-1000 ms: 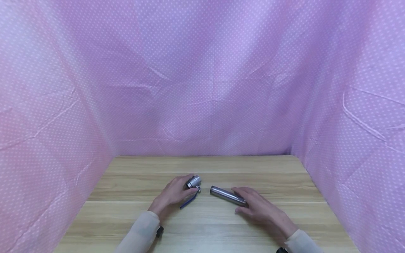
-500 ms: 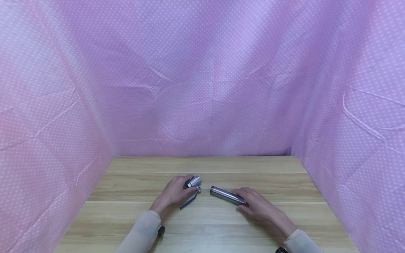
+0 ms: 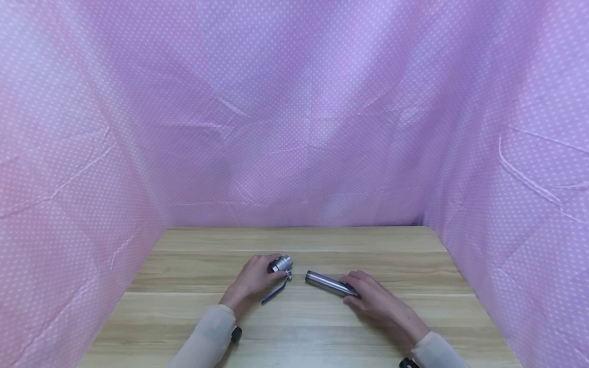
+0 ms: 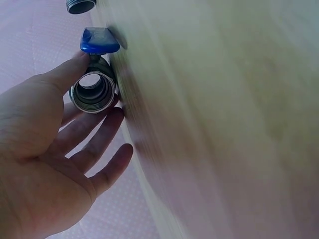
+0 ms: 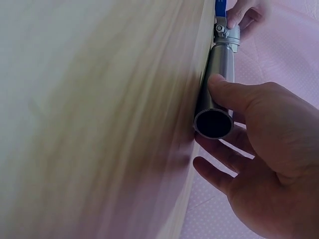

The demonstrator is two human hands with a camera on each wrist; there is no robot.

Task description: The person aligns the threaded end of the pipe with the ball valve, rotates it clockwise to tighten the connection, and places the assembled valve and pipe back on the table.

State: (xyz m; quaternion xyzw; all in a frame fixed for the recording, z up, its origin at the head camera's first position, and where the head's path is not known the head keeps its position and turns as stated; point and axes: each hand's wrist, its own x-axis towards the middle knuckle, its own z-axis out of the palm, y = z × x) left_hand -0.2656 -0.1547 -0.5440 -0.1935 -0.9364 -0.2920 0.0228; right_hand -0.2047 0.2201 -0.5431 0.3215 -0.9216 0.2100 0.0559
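A steel ball valve with a blue lever handle lies on the wooden table, left of centre. My left hand holds its body between thumb and fingers. In the left wrist view, the valve's threaded open bore faces the camera, the thumb near the blue handle. A steel pipe lies slantwise to the right, apart from the valve. My right hand grips its near end, with the thumb along one side and fingers at the other. The pipe's far end shows threads in the left wrist view.
The light wooden table spreads under both hands. Pink dotted cloth hangs behind it and on both sides. A dark band sits at the left wrist, and another at the right.
The right hand's fingers have closed in on the pipe. The left hand has shifted very slightly on the valve. Valve and pipe stay where they were.
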